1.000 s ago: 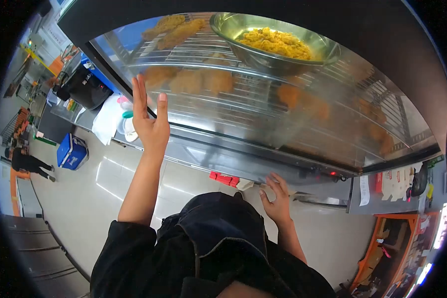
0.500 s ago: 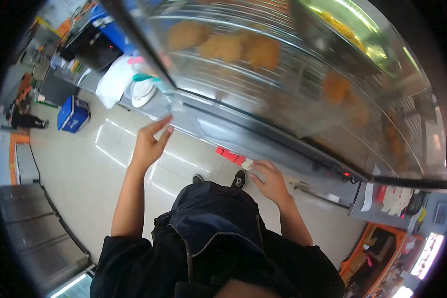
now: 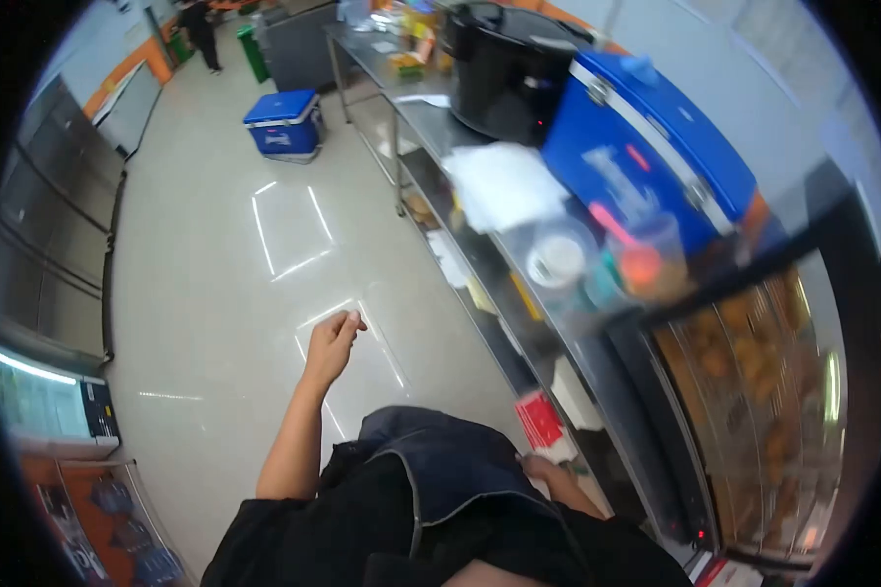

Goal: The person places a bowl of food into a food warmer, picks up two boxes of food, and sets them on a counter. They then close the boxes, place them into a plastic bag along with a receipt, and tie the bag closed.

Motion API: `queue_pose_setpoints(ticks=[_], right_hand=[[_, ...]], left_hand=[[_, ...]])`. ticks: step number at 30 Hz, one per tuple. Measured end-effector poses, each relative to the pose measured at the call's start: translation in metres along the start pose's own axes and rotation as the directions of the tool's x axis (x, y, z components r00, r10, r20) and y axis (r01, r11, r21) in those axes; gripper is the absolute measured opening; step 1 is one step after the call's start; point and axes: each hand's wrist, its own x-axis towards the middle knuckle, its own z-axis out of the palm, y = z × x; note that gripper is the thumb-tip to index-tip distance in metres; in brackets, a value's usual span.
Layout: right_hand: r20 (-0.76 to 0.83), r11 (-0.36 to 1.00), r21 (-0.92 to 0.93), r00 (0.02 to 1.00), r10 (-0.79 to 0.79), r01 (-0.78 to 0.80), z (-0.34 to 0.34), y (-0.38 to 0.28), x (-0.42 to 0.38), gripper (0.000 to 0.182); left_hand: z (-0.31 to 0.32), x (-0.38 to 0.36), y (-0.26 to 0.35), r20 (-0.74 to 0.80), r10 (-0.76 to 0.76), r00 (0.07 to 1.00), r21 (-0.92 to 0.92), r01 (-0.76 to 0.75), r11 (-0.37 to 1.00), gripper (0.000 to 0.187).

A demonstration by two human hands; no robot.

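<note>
My left hand [image 3: 333, 344] hangs over the tiled floor, its fingers loosely curled in and nothing visible in them. My right hand [image 3: 540, 470] is low beside my dark apron [image 3: 455, 455], close to the counter, and its fingers are partly hidden by the apron. It grips a red and white paper bag [image 3: 540, 421], which sticks out ahead of the fingers, flat and tilted. To the right of that hand stands the glass warming cabinet [image 3: 675, 430], with several browned food pieces [image 3: 744, 342] on its wire racks.
Along the steel counter [image 3: 431, 122] stand a black pot [image 3: 504, 73], a large blue cooler [image 3: 646, 137], white cloth or paper [image 3: 504, 186] and plastic containers [image 3: 558, 259]. Another blue cooler [image 3: 286, 125] sits on the floor [image 3: 206, 264]. A person [image 3: 201, 37] stands far back.
My view has turned left, from facing the warming cabinet to looking along the counter. The left hand's fingers have curled in. My right hand, with the paper bag, has come nearer my body.
</note>
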Motion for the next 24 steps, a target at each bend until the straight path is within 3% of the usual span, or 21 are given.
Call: queue_pose_setpoints(ticks=[1, 2, 3, 4, 10, 12, 14, 16, 18, 19, 20, 21, 23, 24], right_hand=[[0.113, 0.926, 0.308, 0.975, 0.193, -0.219, -0.013, -0.026, -0.004, 0.075], [0.22, 0.715, 0.549, 0.9, 0.377, -0.434, -0.023, -0.049, -0.006, 0.078], [0.264, 0.634, 0.598, 0.867, 0.423, -0.491, -0.031, -0.061, 0.001, 0.076], [0.262, 0.647, 0.589, 0.872, 0.413, -0.483, -0.043, -0.071, 0.013, 0.074], [0.115, 0.855, 0.456, 0.969, 0.217, -0.245, -0.134, -0.152, 0.174, 0.062], [0.031, 0.908, 0.401, 0.993, 0.113, -0.116, -0.176, -0.198, 0.252, 0.058], [0.008, 0.929, 0.356, 0.994, 0.109, -0.105, -0.248, -0.281, 0.298, 0.043], [-0.098, 0.981, 0.168, 0.992, -0.082, 0.098, -0.294, -0.347, 0.371, 0.044], [-0.032, 0.944, 0.264, 0.98, -0.197, 0.198, -0.382, -0.445, 0.387, 0.041], [-0.017, 0.939, 0.258, 0.973, -0.232, 0.228, -0.416, -0.485, 0.408, 0.04], [-0.005, 0.933, 0.254, 0.965, -0.263, 0.255, -0.443, -0.518, 0.43, 0.039], [-0.127, 0.871, 0.307, 0.923, -0.363, 0.384, -0.466, -0.549, 0.451, 0.038], [-0.293, 0.763, 0.349, 0.837, -0.462, 0.544, -0.51, -0.6, 0.496, 0.038], [-0.335, 0.732, 0.354, 0.81, -0.482, 0.582, -0.535, -0.624, 0.521, 0.038]], left_hand=[[-0.021, 0.008, -0.009, -0.006, -0.059, 0.998, -0.074, 0.059, 0.996, 0.047], [-0.031, 0.013, -0.017, -0.025, -0.06, 0.998, -0.066, 0.058, 0.996, 0.047], [-0.048, 0.022, -0.024, -0.001, -0.111, 0.994, -0.151, 0.109, 0.983, 0.043], [-0.062, 0.034, -0.031, 0.031, -0.158, 0.987, -0.233, 0.161, 0.959, 0.039], [-0.105, 0.148, -0.048, 0.065, -0.189, 0.98, -0.28, 0.2, 0.939, 0.038], [-0.116, 0.191, -0.055, 0.084, -0.187, 0.979, -0.292, 0.203, 0.935, 0.034], [-0.13, 0.233, -0.105, 0.074, -0.244, 0.967, -0.235, 0.255, 0.938, 0.036], [-0.147, 0.255, -0.172, -0.037, -0.468, 0.883, 0.04, 0.469, 0.882, 0.045], [-0.174, 0.23, -0.313, -0.133, -0.52, 0.844, 0.494, 0.511, 0.703, 0.057], [-0.187, 0.192, -0.386, -0.235, -0.425, 0.874, 0.647, 0.467, 0.603, 0.05], [-0.207, 0.175, -0.378, -0.085, -0.774, 0.628, 0.549, 0.678, 0.489, 0.06], [-0.213, 0.135, -0.399, -0.209, -0.82, 0.533, 0.433, 0.802, 0.411, 0.06], [-0.23, 0.088, -0.357, 0.085, -0.627, 0.774, 0.741, 0.372, 0.56, 0.046], [-0.241, 0.072, -0.348, 0.227, -0.488, 0.843, 0.81, 0.115, 0.574, 0.047]])
